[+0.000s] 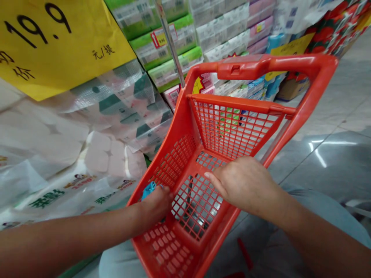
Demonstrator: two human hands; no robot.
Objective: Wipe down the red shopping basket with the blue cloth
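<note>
In the head view, the left hand (160, 204) is closing its fingers around a crumpled blue thing (149, 190), which is poking out beyond the knuckles beside the left wall of the red cart (182, 110); its long axis is staying unclear. The right hand (246, 185) is lying farther off, curling at the right rim, its grip impossible to tell. A yellow sign (66, 42) is reading "19.9 元/提"; a small price tag (162, 38) is showing "9.90".
</note>
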